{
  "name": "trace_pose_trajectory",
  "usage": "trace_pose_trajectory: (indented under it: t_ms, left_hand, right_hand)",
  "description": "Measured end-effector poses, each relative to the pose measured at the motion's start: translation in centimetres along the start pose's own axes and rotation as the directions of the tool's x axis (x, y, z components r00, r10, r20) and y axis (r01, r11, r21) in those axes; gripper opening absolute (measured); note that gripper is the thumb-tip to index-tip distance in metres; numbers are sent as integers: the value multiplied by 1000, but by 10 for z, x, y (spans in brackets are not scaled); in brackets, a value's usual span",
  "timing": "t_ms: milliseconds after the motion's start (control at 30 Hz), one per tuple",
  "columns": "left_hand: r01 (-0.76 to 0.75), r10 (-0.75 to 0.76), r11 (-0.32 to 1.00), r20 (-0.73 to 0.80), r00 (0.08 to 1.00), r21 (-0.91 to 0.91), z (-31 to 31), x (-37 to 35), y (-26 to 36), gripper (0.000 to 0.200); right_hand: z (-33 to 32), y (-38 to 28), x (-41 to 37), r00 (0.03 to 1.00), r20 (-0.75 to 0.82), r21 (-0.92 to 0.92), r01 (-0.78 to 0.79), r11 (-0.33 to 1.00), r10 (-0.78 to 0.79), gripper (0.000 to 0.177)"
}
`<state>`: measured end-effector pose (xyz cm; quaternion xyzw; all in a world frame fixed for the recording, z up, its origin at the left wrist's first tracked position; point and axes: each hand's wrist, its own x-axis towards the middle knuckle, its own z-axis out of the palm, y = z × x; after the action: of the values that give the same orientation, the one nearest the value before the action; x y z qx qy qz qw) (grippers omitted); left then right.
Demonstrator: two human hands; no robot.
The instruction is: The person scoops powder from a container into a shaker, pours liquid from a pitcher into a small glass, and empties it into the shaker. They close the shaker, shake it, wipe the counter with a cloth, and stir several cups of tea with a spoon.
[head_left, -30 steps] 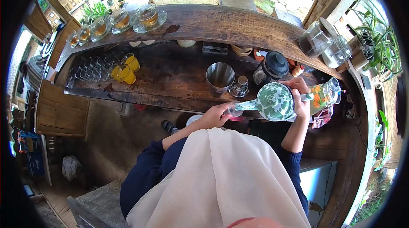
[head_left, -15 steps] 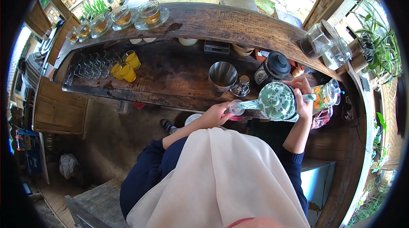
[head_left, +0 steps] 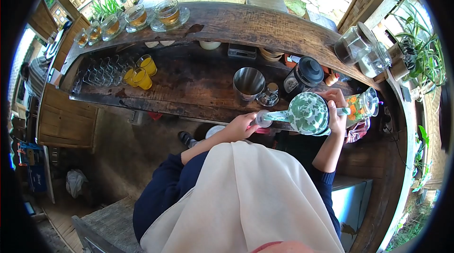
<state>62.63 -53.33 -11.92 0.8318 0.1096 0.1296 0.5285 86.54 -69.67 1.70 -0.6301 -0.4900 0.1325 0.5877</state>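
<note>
My right hand [head_left: 335, 109] grips the handle of a green-and-white marbled enamel teapot [head_left: 308, 113] at the near edge of the counter. Its spout points left and ends over a small clear glass [head_left: 263, 119]. My left hand [head_left: 240, 128] is closed around the side of that glass, under the spout tip. The glass's contents are too small to make out. Just beyond the teapot stand a steel cup [head_left: 248, 84], a small glass bottle [head_left: 268, 94] and a French press [head_left: 305, 76] with a black lid.
On the wooden counter [head_left: 184, 90] are orange-filled glasses [head_left: 141, 78] and a row of glass cups [head_left: 101, 71]. Filled cups on saucers [head_left: 167, 12] and glass jars [head_left: 352, 45] line the raised ledge [head_left: 227, 21]. A patterned pitcher [head_left: 363, 104] stands at right.
The teapot and glass stay almost in place, with the teapot shifted very slightly right in the view. Both hands keep their holds.
</note>
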Motion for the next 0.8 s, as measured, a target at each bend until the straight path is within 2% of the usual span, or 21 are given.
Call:
trace_pose_trajectory:
  t_ms: [167,233,467,533,800]
  left_hand:
    - [0,0,1000,-4,1000,-12,1,0,-3,43]
    - [55,-55,998,21,998,22,-1,-1,1,43]
    - [18,-18,999,13,1000,38,0,0,-2,44]
    - [58,-58,998,12,998,27,1,0,0,42]
    - [27,-27,999,-8,1000,19,1,-1,-1,37]
  right_hand:
    - [-3,10,-7,1000,-23,-4,-8,1000,8,46]
    - [-2,12,-11,999,-34,1,-15,1000,15,46]
    - [-6,18,-18,996,-80,59,-19,998,24,42]
    - [-9,21,-19,996,-88,61,-24,998,30,42]
    - [-21,35,-28,970,-233,70,-55,996,70,45]
